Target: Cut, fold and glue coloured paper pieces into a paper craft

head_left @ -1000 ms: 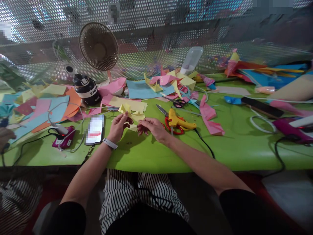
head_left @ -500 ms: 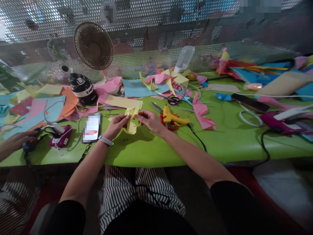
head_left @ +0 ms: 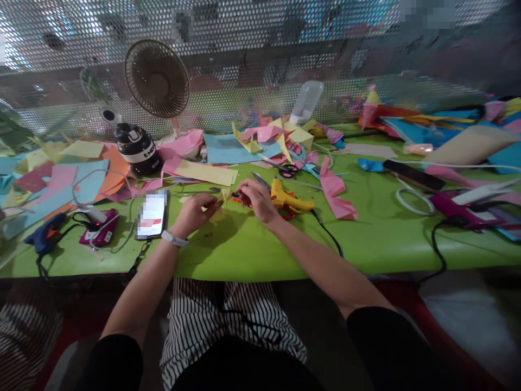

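Note:
My left hand, with a pale band on its wrist, pinches a piece of folded yellow paper above the green table. Right of the paper is my right hand, its fingers curled. A small red and dark bit shows at those fingertips, too small to name. Just beyond the right hand lies a yellow hot glue gun, its black cord running to the table's front edge. A scissor blade points up and left beside the gun. Red handles show partly under it.
A lit phone and a purple power strip lie at left, near a blue glue gun. Behind stand a black bottle and a fan. Coloured paper scraps and black-handled scissors lie farther back.
My right hand has come off the yellow paper and curled, shifting slightly right. My left hand keeps the paper. At far left, another person's hand has left the blue glue gun.

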Demonstrator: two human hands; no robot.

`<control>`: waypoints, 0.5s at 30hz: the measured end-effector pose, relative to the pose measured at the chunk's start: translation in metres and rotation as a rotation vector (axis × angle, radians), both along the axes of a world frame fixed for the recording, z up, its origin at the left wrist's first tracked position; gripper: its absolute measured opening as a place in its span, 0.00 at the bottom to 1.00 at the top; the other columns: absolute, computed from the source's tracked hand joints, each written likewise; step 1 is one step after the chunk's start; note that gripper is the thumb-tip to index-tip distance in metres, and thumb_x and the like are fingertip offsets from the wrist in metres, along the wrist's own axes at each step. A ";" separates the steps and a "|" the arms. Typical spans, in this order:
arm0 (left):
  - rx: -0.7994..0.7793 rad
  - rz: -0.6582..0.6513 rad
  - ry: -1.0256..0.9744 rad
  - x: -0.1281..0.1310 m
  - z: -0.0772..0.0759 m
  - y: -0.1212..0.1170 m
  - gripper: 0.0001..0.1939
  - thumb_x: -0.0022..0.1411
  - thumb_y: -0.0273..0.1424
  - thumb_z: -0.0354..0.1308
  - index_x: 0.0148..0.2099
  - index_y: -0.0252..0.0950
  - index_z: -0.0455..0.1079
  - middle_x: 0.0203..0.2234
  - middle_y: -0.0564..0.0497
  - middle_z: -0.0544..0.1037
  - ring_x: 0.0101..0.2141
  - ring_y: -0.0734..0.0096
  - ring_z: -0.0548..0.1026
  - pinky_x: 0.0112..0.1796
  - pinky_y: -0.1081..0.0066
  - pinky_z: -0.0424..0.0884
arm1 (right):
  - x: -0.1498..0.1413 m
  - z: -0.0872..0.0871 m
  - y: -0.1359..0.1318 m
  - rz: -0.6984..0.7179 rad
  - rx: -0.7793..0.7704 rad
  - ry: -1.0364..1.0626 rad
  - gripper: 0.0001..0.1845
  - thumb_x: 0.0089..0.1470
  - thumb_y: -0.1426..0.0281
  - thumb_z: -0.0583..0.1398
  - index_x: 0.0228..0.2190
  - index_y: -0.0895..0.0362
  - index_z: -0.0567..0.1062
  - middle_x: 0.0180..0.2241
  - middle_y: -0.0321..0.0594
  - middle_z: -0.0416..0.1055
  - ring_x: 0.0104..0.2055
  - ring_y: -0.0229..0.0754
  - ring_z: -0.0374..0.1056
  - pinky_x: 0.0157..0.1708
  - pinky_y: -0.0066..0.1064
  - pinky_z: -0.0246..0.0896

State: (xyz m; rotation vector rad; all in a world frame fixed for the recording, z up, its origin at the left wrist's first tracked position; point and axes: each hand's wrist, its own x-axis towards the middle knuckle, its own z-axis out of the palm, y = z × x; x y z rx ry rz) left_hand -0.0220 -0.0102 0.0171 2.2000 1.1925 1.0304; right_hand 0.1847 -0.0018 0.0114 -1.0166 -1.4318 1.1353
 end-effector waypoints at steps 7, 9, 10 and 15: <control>0.468 0.177 0.667 0.009 0.023 -0.016 0.12 0.68 0.30 0.55 0.34 0.38 0.77 0.31 0.44 0.77 0.36 0.59 0.73 0.37 0.62 0.66 | -0.011 0.002 -0.006 0.226 -0.263 0.175 0.25 0.41 0.47 0.70 0.24 0.56 0.74 0.24 0.34 0.72 0.27 0.34 0.68 0.31 0.27 0.62; 0.504 0.162 0.721 0.009 0.026 -0.018 0.10 0.67 0.29 0.55 0.35 0.37 0.76 0.35 0.44 0.78 0.38 0.57 0.73 0.38 0.60 0.66 | -0.014 0.002 -0.007 0.210 -0.370 0.264 0.26 0.32 0.51 0.75 0.23 0.56 0.73 0.23 0.32 0.71 0.25 0.33 0.67 0.31 0.27 0.64; 0.514 0.151 0.724 0.008 0.027 -0.018 0.09 0.67 0.29 0.55 0.36 0.38 0.76 0.37 0.44 0.79 0.40 0.57 0.74 0.39 0.60 0.67 | -0.015 0.003 -0.007 0.208 -0.421 0.292 0.26 0.30 0.51 0.75 0.23 0.56 0.73 0.22 0.31 0.72 0.24 0.33 0.67 0.30 0.27 0.65; 0.452 0.138 0.699 -0.010 0.026 -0.016 0.10 0.69 0.29 0.52 0.40 0.36 0.75 0.38 0.43 0.80 0.40 0.58 0.76 0.41 0.60 0.68 | -0.011 0.000 -0.005 0.198 -0.475 0.157 0.24 0.44 0.49 0.70 0.23 0.56 0.74 0.22 0.37 0.73 0.20 0.34 0.66 0.23 0.28 0.67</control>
